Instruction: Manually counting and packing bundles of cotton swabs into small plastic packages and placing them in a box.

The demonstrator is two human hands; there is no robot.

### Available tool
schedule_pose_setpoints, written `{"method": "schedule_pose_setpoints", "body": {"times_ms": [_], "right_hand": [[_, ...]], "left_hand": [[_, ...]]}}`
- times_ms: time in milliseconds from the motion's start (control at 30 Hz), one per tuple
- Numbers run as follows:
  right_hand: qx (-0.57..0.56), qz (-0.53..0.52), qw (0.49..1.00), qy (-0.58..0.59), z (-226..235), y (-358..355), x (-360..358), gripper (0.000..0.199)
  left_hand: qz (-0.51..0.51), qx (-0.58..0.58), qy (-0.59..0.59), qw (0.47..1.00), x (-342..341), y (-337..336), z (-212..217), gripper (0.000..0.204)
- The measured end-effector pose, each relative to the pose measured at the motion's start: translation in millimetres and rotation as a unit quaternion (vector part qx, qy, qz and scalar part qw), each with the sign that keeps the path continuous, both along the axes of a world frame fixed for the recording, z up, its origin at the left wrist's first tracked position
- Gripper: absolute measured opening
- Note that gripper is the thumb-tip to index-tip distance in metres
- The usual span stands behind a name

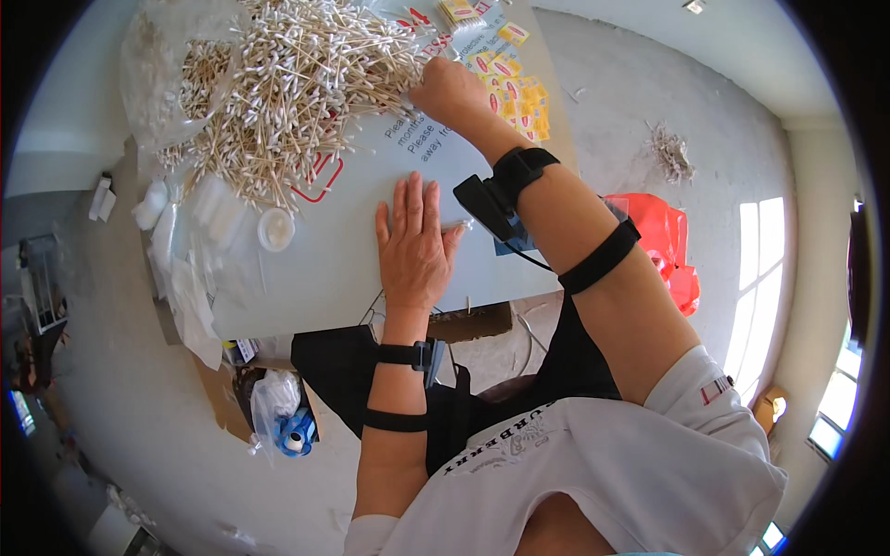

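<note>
My left hand (pixel 413 252) lies flat on the pale printed tabletop (pixel 348 292), fingers stretched out. Beside its thumb is a small whitish thing (pixel 458 225), too small to name. Farther off, my right hand (pixel 450 93) is closed at the right edge of a big heap of cotton swabs (pixel 297 83). Its fingertips are turned away, so what they pinch, if anything, is hidden. Just right of that hand lie several small yellow, red and white packets (pixel 519 102), spread near the table's right edge.
Clear plastic bags (pixel 148 102) surround the heap's left side. A small round white container (pixel 275 230) stands near the heap's lower end. A red plastic bag (pixel 663 241) is beyond the right edge. Below the table's left corner is a box holding a clear bag and a blue item (pixel 296 432).
</note>
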State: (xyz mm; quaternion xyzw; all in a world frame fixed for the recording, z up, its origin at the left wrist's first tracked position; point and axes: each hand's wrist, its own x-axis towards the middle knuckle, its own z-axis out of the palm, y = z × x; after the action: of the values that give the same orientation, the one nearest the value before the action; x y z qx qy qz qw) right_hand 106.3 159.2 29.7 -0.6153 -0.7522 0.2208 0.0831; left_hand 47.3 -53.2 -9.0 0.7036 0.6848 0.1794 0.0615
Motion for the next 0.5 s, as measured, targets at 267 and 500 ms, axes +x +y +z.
{"method": "schedule_pose_setpoints", "body": {"times_ms": [267, 500], "right_hand": [[-0.018, 0.085, 0.995, 0.055, -11, -59, 55, 0.014], [0.049, 0.167, 0.975, 0.136, -16, -86, 83, 0.016]], "left_hand": [[0.004, 0.007, 0.005, 1.000, -2, -2, -2, 0.063], [0.014, 0.046, -0.016, 0.999, -4, -3, -6, 0.068]]}}
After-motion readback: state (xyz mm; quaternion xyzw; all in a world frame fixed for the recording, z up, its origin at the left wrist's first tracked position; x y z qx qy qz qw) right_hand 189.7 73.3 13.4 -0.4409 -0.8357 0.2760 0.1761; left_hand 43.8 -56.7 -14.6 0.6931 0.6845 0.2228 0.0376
